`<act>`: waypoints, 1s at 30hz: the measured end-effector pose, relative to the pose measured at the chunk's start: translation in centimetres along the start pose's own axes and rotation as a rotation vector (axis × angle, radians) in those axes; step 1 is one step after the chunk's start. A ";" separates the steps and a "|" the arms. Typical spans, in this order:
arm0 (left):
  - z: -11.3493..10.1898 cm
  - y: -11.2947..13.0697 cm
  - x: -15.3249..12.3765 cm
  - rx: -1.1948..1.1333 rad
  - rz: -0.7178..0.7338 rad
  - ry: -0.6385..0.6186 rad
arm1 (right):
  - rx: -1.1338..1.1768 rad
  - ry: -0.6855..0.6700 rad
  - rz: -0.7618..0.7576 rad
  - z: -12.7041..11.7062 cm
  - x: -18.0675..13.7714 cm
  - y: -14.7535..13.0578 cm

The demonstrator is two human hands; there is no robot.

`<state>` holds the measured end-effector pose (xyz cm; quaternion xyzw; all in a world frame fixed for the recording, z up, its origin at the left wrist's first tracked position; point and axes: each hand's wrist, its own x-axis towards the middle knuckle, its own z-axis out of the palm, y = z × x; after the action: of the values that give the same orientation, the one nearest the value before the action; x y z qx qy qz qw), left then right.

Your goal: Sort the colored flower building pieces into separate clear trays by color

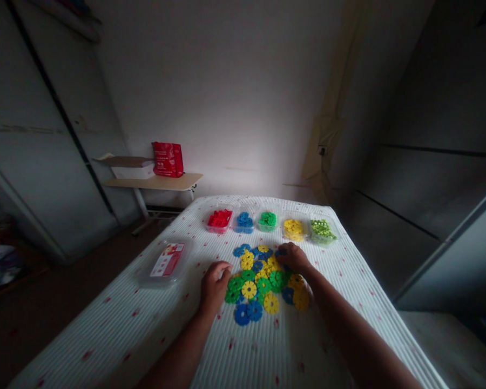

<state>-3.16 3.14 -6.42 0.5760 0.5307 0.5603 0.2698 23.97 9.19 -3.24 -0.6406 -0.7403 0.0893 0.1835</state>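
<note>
A loose pile of blue, yellow and green notched plastic discs (263, 285), the interlocking flower-shaped kind, lies on the white cloth in front of me. At its left edge is my left hand (215, 284), loosely curled with a gap between thumb and forefinger and nothing visible in it. My right hand (295, 257) reaches over the far right side of the pile. Its fingers are closed at a blue disc (281, 252), whose outer part pokes out past the fingertips. Beneath the right wrist, yellow discs (301, 299) lie in shadow.
Along the far edge stand clear tubs of red pieces (220, 219), blue pieces (244, 222), green pieces (268, 220), yellow pieces (294, 229) and light-green pieces (322, 230). A labelled clear plastic container (167, 263) lies at left. Behind, a side table (162, 182) bears a red bag (168, 160).
</note>
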 end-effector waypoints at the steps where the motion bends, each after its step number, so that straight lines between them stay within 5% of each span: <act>1: 0.0 0.2 0.0 -0.002 -0.009 0.002 | 0.001 -0.002 -0.002 -0.2 0.1 -0.2; 11: 0.2 0.6 -0.2 0.035 -0.021 0.050 | 0.145 0.288 -0.172 -3.8 6.8 -9.8; 15: -0.1 0.5 -0.2 0.053 -0.020 0.043 | 0.141 0.271 -0.174 -3.2 7.6 -10.8; 22: 0.3 0.7 -0.4 0.089 0.028 0.011 | -0.021 0.273 -0.154 -2.3 1.3 -3.2; 30: 1.1 0.9 2.1 0.447 0.252 -0.253 | -0.099 0.277 0.028 -1.5 -5.4 6.0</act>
<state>-2.29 5.15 -5.13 0.7480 0.5271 0.3822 0.1286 30.60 4.67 -4.95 -0.6652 -0.7024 -0.0343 0.2508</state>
